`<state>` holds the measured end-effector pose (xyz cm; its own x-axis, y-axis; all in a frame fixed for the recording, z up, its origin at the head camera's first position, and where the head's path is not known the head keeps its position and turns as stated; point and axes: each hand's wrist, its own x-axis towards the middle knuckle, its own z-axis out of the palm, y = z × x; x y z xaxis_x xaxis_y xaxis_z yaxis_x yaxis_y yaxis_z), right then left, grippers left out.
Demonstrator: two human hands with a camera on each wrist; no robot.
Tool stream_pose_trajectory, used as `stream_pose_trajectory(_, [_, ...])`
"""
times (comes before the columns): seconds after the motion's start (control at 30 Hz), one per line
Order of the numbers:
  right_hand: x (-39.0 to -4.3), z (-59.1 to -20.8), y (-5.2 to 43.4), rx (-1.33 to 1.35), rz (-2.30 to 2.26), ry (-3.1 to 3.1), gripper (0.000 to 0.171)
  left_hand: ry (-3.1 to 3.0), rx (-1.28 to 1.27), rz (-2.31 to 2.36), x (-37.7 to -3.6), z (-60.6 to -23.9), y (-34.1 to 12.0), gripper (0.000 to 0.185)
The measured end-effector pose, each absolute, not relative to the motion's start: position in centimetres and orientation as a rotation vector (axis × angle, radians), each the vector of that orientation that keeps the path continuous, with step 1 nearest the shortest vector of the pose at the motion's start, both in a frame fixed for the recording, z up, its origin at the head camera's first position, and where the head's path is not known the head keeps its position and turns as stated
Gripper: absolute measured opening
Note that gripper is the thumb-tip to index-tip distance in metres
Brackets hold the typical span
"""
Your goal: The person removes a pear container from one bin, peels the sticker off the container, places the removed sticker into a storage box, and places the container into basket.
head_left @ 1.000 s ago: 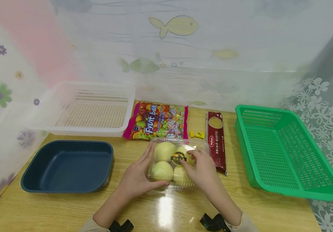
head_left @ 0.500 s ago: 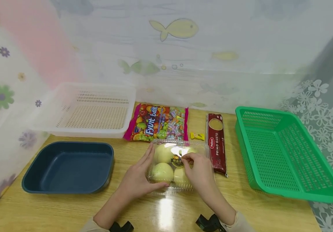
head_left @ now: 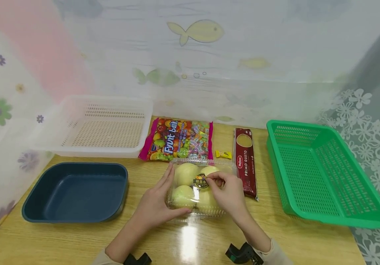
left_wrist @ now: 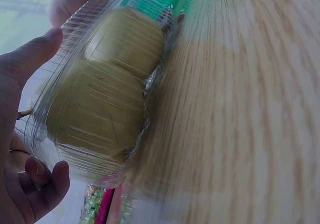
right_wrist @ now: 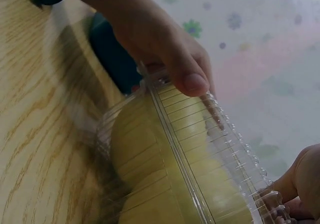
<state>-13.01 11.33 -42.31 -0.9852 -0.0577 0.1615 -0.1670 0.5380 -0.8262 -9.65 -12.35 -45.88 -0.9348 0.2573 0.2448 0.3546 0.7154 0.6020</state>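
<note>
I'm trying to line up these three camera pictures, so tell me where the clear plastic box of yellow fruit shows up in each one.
Head view: the clear fruit box sits at centre on the wooden table, between both hands.
Left wrist view: the box fills the left half, blurred, on edge against the wood grain.
Right wrist view: it runs from centre to the bottom right.
Shared landmark: the left hand, gripping the box's side in all three.

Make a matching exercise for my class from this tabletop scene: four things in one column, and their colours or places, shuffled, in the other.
1. fruit box
2. perforated basket
3. tray
4. spaghetti packet

A. dark blue, at the left
B. clear, between both hands
C. dark red, right of the fruit box
D. green, at the right

Pairs: 1-B, 2-D, 3-A, 4-C
</note>
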Motion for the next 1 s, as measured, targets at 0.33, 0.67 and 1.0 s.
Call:
stream_pose_trajectory(0.33, [-12.97,-42.05,11.45,0.219,1.529,-2.643,0.004,-2.783,-0.496,-1.012,-9.56,-45.76,-12.47,0.133])
stream_pose_trajectory(0.67, [-13.17,-42.05,11.68,0.212,1.587,-2.648,0.004,-2.779,-0.5,-0.988,-9.63,-45.62,-12.38,0.134])
stream_pose_trajectory(1.0, [-13.0,-41.91,11.63,0.228,1.664,-2.632,0.004,-2.792,-0.494,-0.986,-9.61,-45.71,-12.38,0.135])
